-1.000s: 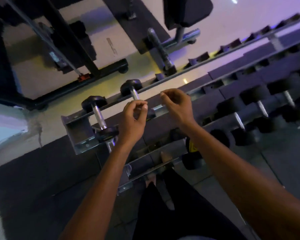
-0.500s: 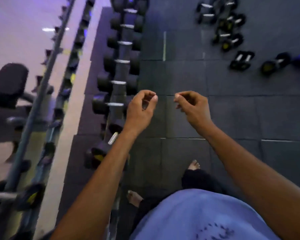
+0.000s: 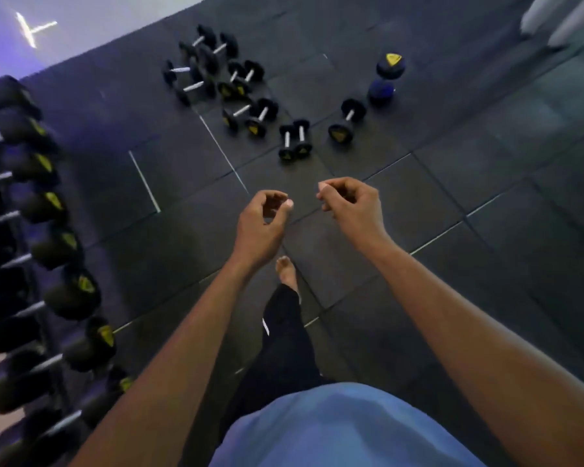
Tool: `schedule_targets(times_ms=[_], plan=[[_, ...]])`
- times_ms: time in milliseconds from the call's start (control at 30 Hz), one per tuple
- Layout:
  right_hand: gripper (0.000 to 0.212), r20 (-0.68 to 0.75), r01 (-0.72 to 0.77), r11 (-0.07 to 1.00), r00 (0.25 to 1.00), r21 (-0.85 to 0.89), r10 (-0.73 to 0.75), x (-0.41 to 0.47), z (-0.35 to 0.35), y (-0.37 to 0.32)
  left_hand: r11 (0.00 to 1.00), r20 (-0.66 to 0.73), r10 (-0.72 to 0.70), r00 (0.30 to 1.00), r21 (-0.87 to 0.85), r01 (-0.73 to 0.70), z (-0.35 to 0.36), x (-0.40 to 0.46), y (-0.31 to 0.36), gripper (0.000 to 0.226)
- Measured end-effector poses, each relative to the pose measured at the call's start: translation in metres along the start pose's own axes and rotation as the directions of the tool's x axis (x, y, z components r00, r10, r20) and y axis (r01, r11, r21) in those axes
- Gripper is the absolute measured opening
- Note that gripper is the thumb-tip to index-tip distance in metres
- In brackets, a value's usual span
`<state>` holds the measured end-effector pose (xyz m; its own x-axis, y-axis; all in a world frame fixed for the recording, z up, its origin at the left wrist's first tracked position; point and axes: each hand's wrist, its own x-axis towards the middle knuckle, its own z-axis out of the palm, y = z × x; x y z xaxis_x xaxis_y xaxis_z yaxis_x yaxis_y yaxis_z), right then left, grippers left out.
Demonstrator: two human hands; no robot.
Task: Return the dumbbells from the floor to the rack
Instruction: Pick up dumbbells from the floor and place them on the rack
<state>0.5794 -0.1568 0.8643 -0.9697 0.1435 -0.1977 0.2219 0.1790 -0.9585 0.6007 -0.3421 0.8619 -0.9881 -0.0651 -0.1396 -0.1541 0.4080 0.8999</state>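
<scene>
Several black dumbbells with silver handles lie scattered on the dark rubber floor ahead, the nearest a small pair (image 3: 294,139) and a larger one (image 3: 347,120) to its right. The rack (image 3: 31,251) runs down the left edge, filled with black dumbbells with yellow end marks. My left hand (image 3: 263,220) and my right hand (image 3: 349,205) hang in front of me above the floor, fingers loosely curled, holding nothing. Both are well short of the floor dumbbells.
A dumbbell standing on end (image 3: 386,75) with a yellow mark sits at the far right of the group. My bare foot (image 3: 286,269) and dark trouser leg are below my hands. Rubber floor tiles (image 3: 486,183) stretch to the right.
The view has swung away from the rack, which now sits at the left, toward the dumbbells on the floor. My empty hands kept their loosely curled pose.
</scene>
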Motion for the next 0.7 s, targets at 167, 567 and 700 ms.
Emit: schedule_targets(times_ms=[167,567,700], plan=[[0.012,-0.065,-0.105,0.993,0.992,0.053,0.108,0.155,0.004,-0.012,0.997,0.056,-0.056,0.997,-0.049,0.059,0.028,0.170,0.016,0.015],[0.011,-0.044,-0.338,0.941,0.940,-0.022,0.337,0.576,0.065,0.033,0.910,0.102,-0.367,0.924,-0.166,0.380,0.101,0.586,-0.035,0.018],[0.010,-0.029,-0.452,0.886,0.892,-0.101,0.451,0.722,0.100,0.131,0.829,0.092,-0.527,0.845,-0.162,0.535,0.162,0.718,-0.137,0.018]])
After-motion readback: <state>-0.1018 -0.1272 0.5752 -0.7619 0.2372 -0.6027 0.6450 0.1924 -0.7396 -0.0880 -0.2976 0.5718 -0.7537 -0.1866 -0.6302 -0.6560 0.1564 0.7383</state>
